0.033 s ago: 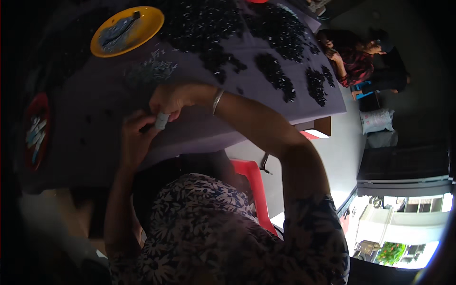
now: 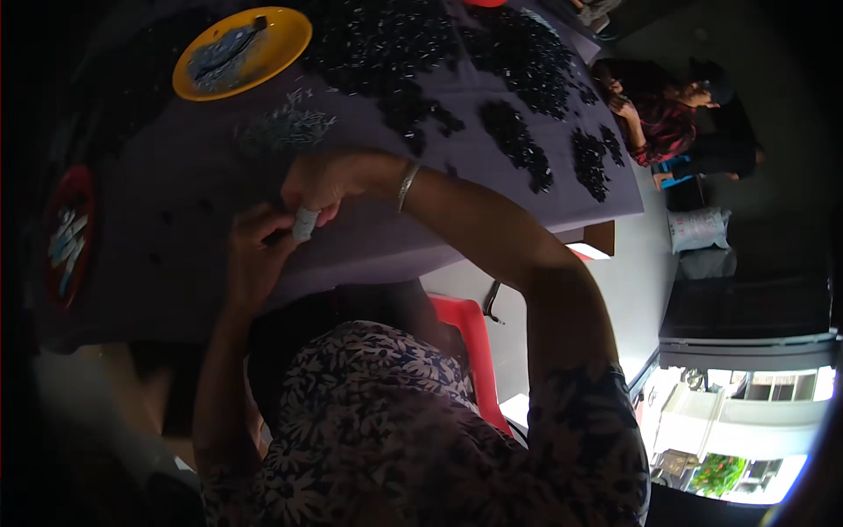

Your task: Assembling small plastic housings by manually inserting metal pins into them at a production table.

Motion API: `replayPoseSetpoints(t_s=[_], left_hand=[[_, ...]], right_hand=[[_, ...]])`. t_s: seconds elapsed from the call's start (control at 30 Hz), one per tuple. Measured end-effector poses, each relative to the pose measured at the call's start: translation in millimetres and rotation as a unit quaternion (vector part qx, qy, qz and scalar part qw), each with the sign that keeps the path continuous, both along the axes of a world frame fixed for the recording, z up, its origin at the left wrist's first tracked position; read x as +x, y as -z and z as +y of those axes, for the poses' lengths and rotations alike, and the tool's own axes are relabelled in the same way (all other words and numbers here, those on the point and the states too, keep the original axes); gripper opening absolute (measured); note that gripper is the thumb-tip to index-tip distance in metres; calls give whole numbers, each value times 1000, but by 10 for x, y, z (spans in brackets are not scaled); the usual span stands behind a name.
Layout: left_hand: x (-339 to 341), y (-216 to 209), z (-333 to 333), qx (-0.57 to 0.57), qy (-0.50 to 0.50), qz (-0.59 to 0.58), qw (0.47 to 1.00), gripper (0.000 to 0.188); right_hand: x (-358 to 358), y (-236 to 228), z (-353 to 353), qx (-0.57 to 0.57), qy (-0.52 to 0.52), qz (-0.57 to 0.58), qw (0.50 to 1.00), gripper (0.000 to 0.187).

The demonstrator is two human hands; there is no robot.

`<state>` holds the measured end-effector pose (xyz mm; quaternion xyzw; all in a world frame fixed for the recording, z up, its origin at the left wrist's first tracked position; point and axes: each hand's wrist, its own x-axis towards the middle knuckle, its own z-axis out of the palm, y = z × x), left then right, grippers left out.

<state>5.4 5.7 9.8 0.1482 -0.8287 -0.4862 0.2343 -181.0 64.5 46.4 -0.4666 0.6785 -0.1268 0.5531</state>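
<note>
Both my hands meet above the near side of the cloth-covered table [image 2: 364, 250]. My left hand [image 2: 256, 250] is closed, its thumb and fingertips pinched together against the other hand. Bent over from the right, my right hand [image 2: 318, 183] has its fingers curled shut. A pale, whitish cylinder [image 2: 305, 225] shows at the right hand's fingers; whether it is a wrapped fingertip or a held piece I cannot tell. Anything smaller between the fingertips is hidden. Just beyond the hands lies a loose heap of small grey slivers [image 2: 288, 128].
A yellow plate [image 2: 285, 60] with grey bits and a dark stick stands at the far left. A red dish [image 2: 86, 189] of pale strips is at the left edge. Black heaps [image 2: 386, 53] cover the far table. A red chair [image 2: 479, 351] is beside me; a person [image 2: 654, 110] sits at right.
The whole view has shifted slightly. My hands stay together, with the fingers still pinched and only a little changed in position.
</note>
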Motion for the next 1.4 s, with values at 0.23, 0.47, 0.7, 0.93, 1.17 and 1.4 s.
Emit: replayPoseSetpoints(t_s=[0.23,0.47,0.7,0.93,1.17,1.4], left_hand=[[-31,153,-50,-83,2,50,995,17],[13,31,-52,-122,19,35,992,14],[70,-97,-324,-161,-86,0,983,10],[352,-129,-691,-232,-210,-134,940,16],[432,-90,-814,-292,-298,-113,902,22],[164,-8,-329,-207,-193,52,958,27]], right_hand=[[127,-228,-18,32,-14,-2,999,17],[195,-60,330,-78,-30,26,996,16],[543,198,1375,-380,267,186,866,20],[-185,190,2105,-356,416,401,734,12],[-526,173,2096,-378,319,446,746,15],[-524,184,1969,-336,271,499,751,20]])
